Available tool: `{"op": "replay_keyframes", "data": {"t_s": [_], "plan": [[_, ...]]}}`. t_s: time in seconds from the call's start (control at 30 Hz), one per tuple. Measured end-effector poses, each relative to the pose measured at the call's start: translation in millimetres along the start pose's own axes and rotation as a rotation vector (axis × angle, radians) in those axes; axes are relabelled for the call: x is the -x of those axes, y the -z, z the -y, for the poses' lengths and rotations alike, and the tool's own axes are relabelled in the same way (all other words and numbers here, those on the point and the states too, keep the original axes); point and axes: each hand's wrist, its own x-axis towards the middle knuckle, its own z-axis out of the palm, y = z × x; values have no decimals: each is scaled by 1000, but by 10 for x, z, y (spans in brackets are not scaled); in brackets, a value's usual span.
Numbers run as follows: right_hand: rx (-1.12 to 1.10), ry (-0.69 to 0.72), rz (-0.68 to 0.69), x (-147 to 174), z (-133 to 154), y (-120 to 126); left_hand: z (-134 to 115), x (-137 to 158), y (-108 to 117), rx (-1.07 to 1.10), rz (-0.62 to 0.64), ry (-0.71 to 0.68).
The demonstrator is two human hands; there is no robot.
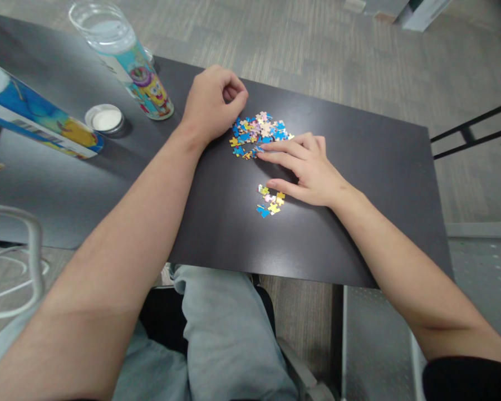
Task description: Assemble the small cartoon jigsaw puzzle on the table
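Most of the puzzle pieces lie in a loose pile point(264, 132) on the dark bench point(371, 178), between my two hands and towards the far edge. A much smaller group point(274, 208) lies nearer to me, with a bare strip of bench between the two. I judge the work to be at an early stage: only a handful of pieces sits apart, while the bulk is heaped together, some overlapping. I see no pieces clearly joined in either place, so nearly everything seems left to do.

My left hand point(217, 99) rests beside the pile with its fingers loosely curled; I cannot tell whether anything is inside them. My right hand point(311, 171) is spread wide, the thumb well away from the fingers. Its leading fingertips reach the near edge of the pile, and its thumb tip is just beside the small group; I cannot tell whether it touches a piece there.

To my left, a printed tube point(148, 83) stands near a round lid point(105, 119), with another tube point(42, 117) beyond.
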Motion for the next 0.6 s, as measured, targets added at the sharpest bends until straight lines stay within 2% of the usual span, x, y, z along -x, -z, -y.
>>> {"op": "replay_keyframes", "data": {"t_s": [0.33, 0.6], "plan": [[-31, 27, -11, 19, -4, 38, 6, 1, 6, 3, 1, 12], [-18, -20, -43, 20, -25, 51, 11, -3, -5, 18, 4, 17]]}}
